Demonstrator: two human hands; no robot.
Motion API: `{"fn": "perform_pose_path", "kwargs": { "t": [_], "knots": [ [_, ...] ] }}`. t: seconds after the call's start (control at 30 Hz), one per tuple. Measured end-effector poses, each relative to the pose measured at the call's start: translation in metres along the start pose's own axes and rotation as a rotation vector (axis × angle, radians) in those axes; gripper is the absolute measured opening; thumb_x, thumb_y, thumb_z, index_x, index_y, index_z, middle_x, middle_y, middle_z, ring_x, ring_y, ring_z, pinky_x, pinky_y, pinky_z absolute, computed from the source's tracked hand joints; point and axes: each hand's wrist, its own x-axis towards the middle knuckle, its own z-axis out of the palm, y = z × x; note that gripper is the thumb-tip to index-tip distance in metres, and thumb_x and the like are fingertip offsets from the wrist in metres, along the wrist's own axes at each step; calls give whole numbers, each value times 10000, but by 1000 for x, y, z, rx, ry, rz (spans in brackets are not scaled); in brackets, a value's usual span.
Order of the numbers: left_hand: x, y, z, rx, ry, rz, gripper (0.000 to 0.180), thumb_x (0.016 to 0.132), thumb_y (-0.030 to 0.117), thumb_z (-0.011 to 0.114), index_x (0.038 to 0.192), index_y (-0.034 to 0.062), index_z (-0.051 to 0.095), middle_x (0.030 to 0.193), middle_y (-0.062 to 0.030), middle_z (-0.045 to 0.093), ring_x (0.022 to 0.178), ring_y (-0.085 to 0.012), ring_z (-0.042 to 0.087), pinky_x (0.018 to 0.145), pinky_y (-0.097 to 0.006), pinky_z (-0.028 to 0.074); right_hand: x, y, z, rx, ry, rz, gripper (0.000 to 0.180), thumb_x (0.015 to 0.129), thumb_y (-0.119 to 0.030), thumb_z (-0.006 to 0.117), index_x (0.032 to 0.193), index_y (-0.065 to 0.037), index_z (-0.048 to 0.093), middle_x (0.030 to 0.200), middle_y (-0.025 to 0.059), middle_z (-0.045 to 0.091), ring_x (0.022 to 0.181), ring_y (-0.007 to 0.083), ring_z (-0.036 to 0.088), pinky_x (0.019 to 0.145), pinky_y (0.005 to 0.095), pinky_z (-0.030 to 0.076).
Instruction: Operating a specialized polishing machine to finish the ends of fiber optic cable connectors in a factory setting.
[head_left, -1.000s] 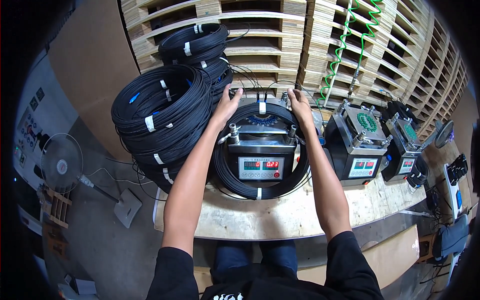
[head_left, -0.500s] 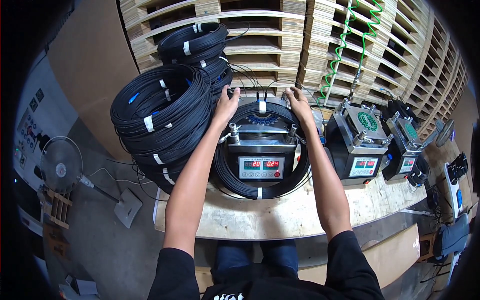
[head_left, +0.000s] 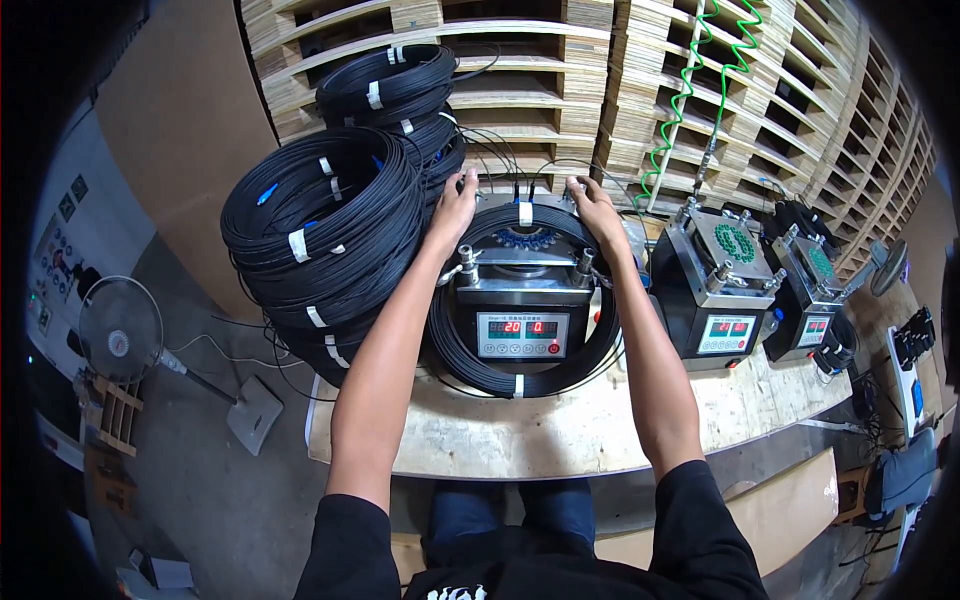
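The left hand (head_left: 455, 212) and right hand (head_left: 598, 212) had barely moved; the polishing machine's display (head_left: 521, 336) had changed digits. Both hands curled near its rear corners; grip could not be told. The black cable coil (head_left: 480, 375) ringed the machine (head_left: 522, 297) on the table (head_left: 520, 440). Even handling, cable kept slack, seemed best.

Stacked wooden pallets (head_left: 590, 75) rising before me, green coiled hoses (head_left: 741, 68) at my right, standing fan (head_left: 120, 343) on the gray floor (head_left: 200, 500) to my left, brown panel (head_left: 185, 130) beside the pallets.
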Motion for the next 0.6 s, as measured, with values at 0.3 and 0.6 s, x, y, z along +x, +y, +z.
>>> {"fn": "perform_pose_path", "kwargs": {
  "t": [0.3, 0.6],
  "knots": [
    [-5, 5, 0, 75, 23, 27, 889, 950, 684, 455, 1543, 38, 309, 1529, -279, 384, 1438, -372, 362, 1166, -415, 289, 5, 7, 0, 155, 13, -55, 661, 958, -517, 604, 1355, 10, 560, 1234, 266, 646, 1195, 323, 609, 1028, 350, 434],
    [-6, 5, -4, 36, -51, 48, 940, 937, 724, 423, 1557, 37, 259, 1538, -301, 354, 1436, -423, 349, 1175, -450, 284, 8, 15, 10, -33, 52, -35, 716, 950, -596, 554, 1388, -31, 542, 1289, 292, 610, 1249, 396, 574, 1047, 396, 433]
  ]
}}
